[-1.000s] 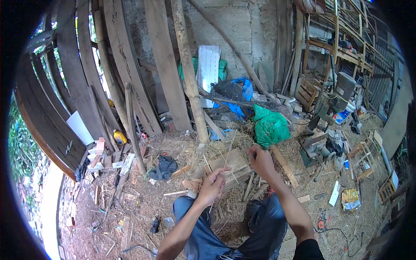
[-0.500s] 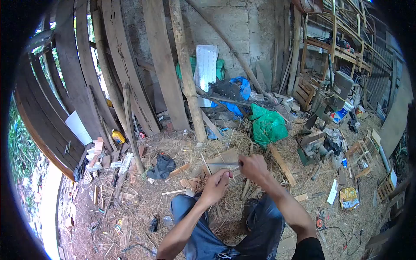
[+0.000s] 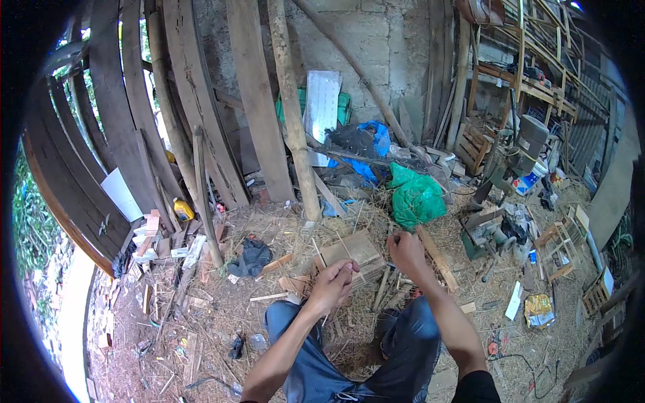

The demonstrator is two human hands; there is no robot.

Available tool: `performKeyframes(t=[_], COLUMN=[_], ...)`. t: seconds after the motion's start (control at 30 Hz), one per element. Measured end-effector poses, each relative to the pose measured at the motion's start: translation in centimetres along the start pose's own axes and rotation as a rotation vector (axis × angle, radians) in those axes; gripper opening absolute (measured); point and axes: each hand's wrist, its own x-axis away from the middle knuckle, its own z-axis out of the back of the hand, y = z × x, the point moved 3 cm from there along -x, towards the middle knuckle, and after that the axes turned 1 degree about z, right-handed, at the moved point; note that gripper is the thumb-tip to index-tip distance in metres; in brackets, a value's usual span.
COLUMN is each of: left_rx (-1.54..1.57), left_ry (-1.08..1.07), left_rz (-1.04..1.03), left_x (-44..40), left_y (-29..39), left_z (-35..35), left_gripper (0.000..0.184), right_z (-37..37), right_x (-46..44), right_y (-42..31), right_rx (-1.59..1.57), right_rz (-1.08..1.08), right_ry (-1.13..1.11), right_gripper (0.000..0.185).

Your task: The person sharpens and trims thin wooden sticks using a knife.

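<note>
Nearest to me, between my knees [image 3: 420, 329], hangs the lower end of a thin strip [image 3: 318, 251]. Its long axis runs up through my left hand [image 3: 333, 285], leaning a little leftward, and the upper end stands out beyond the knuckles. The left fingers are closed around it. A second slim stick [image 3: 343, 243] slants up past those fingers; I can't tell whether they grip it too.

My right hand [image 3: 407, 254] is apart from the strip, which lies to its left and slightly toward me, so the left hand is the nearer one. The right fingers are curled in, and I can't tell what, if anything, they hold. Under this gap I have the board [image 3: 363, 250] on the floor [image 3: 222, 322]: the left hand is over its near left edge, the right just off its right corner.

For labels, I check the gold wrapper [image 3: 539, 311] off to the right, then the yellow bottle [image 3: 183, 209] by the planks [image 3: 205, 134], then the blue-and-red printed tub [image 3: 526, 183] farther back. I can make out no word or brand on any.
</note>
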Motion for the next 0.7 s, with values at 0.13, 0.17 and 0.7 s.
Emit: performKeyframes(t=[0.13, 0.17, 0.7], left_rx=[-0.013, -0.018, 0.234], left_ry=[-0.008, -0.032, -0.044], left_rz=[-0.031, -0.056, 0.090], left_x=[0.7, 0.6, 0.6], left_y=[0.9, 1.3, 0.3], left_z=[-0.7, -0.8, -0.4], left_gripper=[0.023, 0.028, 0.049], right_z=[-1.3, -1.1, 1.2], right_x=[0.3, 0.7, 0.6], right_y=[1.1, 0.6, -4.8], right_rx=[-0.371, -0.384, 0.038], right_rz=[-0.252, -0.148, 0.184], right_ry=[-0.209, -0.152, -0.095], right_gripper=[0.018, 0.018, 0.012])
